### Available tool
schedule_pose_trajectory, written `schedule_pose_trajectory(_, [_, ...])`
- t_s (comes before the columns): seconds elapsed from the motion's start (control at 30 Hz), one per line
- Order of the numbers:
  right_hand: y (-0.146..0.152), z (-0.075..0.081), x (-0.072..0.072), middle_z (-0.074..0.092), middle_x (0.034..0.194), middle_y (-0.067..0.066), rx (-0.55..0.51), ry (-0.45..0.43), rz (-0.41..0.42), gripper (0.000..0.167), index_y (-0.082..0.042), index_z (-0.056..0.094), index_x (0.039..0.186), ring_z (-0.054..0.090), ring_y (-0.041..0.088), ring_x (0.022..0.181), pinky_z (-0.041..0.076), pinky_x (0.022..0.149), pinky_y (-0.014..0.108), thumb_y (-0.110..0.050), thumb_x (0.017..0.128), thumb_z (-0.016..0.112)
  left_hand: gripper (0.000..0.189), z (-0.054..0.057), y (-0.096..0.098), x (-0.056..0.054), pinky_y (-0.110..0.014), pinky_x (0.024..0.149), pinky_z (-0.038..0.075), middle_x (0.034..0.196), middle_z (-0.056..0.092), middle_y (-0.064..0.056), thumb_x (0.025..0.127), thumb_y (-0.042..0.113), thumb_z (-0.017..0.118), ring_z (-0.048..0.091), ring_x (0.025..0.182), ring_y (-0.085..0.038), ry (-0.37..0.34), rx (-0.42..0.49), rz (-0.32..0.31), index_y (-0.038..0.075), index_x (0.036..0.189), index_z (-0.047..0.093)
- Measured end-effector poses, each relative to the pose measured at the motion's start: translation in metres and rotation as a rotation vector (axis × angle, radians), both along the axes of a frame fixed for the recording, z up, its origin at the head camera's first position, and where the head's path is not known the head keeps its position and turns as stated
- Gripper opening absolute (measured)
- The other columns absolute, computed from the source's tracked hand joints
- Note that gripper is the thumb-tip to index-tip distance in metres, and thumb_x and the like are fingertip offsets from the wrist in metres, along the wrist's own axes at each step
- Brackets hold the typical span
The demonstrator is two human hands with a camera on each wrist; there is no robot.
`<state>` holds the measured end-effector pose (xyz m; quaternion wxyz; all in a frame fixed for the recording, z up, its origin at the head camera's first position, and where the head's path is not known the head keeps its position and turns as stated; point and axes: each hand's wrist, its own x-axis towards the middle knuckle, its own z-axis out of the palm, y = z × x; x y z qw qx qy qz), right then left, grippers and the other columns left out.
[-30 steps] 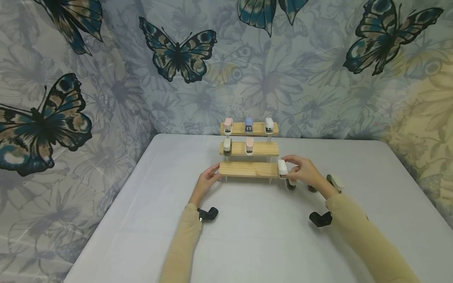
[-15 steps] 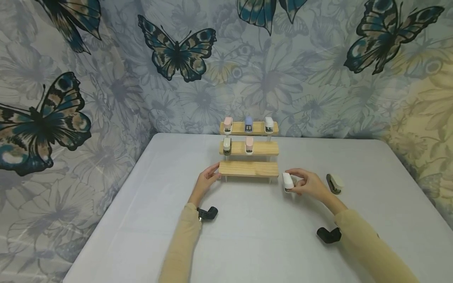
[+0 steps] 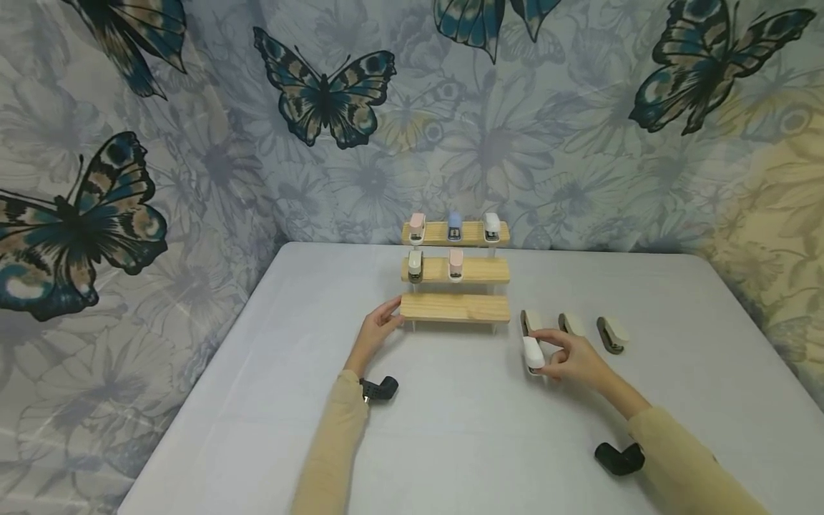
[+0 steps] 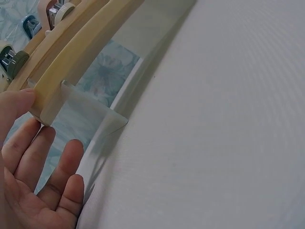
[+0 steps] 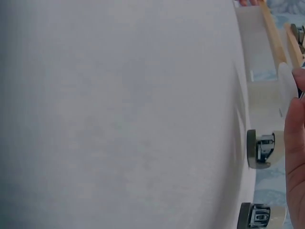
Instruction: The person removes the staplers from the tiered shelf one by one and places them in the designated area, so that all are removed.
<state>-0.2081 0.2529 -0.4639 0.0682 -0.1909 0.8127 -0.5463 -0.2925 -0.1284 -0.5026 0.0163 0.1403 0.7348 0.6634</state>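
My left hand [image 3: 375,330] grips the left end of the lowest board [image 3: 454,307] of a three-step wooden display stand. In the left wrist view its thumb lies on top of the board [image 4: 78,57], with two fingertips under the end. Between thumb and fingers, my right hand [image 3: 573,361] pinches a white mini stapler [image 3: 533,353], in front of the stand's right end. Just behind it is a cream stapler with a dark base [image 3: 531,322]. The right wrist view shows only the hand's edge [image 5: 296,157] and part of the white stapler [image 5: 287,88].
Two more cream-and-dark staplers, one in the middle [image 3: 570,324] and one farther right [image 3: 613,335], lie on the white table [image 3: 463,429]. The middle board [image 3: 486,270] bears two staplers, the top board [image 3: 473,232] three. A butterfly-patterned backdrop [image 3: 386,179] rises behind.
My right hand has brought the white stapler from the lowest board's right end toward the front and slightly right, uncovering the cream staplers behind. My left hand stays at the board.
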Motion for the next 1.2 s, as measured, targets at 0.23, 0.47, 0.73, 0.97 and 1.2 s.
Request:
schedule_pose_trajectory(0.23, [0.001, -0.003, 0.010, 0.041, 0.121, 0.036, 0.000, -0.008, -0.015, 0.061, 0.007, 0.045, 0.122, 0.050, 0.017, 0.043, 0.043, 0.039, 0.029, 0.003, 0.068, 0.074, 0.047, 0.009, 0.001, 0.004, -0.031, 0.085, 0.044, 0.133, 0.042, -0.010, 0.087, 0.012, 0.060, 0.055, 0.099, -0.023, -0.016, -0.011, 0.006, 0.001, 0.129, 0.045])
schedule_pose_trajectory(0.47, [0.002, -0.008, 0.020, 0.039, 0.122, 0.037, 0.006, -0.043, -0.029, 0.060, 0.007, 0.046, 0.122, 0.050, 0.018, 0.043, 0.044, 0.040, 0.030, 0.004, 0.069, 0.073, 0.046, 0.030, 0.004, 0.018, -0.029, 0.085, 0.044, 0.134, 0.039, -0.017, 0.088, 0.007, 0.058, 0.055, 0.099, -0.024, -0.013, -0.032, -0.022, -0.005, 0.129, 0.041])
schedule_pose_trajectory(0.73, [0.004, -0.004, 0.023, 0.041, 0.120, 0.037, 0.037, -0.039, -0.037, 0.058, 0.005, 0.048, 0.120, 0.050, 0.016, 0.044, 0.044, 0.039, 0.029, 0.002, 0.068, 0.074, 0.048, 0.002, 0.002, 0.002, -0.029, 0.087, 0.043, 0.132, 0.044, -0.009, 0.086, 0.016, 0.062, 0.049, 0.111, -0.022, 0.000, 0.005, 0.002, 0.002, 0.129, 0.046])
schedule_pose_trajectory(0.97, [0.005, -0.009, 0.027, 0.040, 0.120, 0.039, 0.036, -0.041, -0.034, 0.059, 0.006, 0.047, 0.121, 0.051, 0.015, 0.044, 0.044, 0.040, 0.029, 0.003, 0.067, 0.074, 0.047, 0.002, 0.001, 0.004, -0.031, 0.087, 0.043, 0.132, 0.044, -0.007, 0.086, 0.018, 0.062, 0.048, 0.111, -0.022, -0.008, 0.001, 0.002, 0.004, 0.129, 0.047])
schedule_pose_trajectory(1.2, [0.008, -0.013, 0.031, 0.040, 0.120, 0.038, 0.055, -0.024, -0.043, 0.061, 0.005, 0.046, 0.121, 0.049, 0.013, 0.043, 0.044, 0.040, 0.027, 0.004, 0.067, 0.074, 0.047, 0.003, 0.000, 0.005, -0.029, 0.087, 0.043, 0.132, 0.044, -0.008, 0.086, 0.015, 0.062, 0.049, 0.110, -0.021, -0.009, 0.000, 0.005, 0.002, 0.128, 0.047])
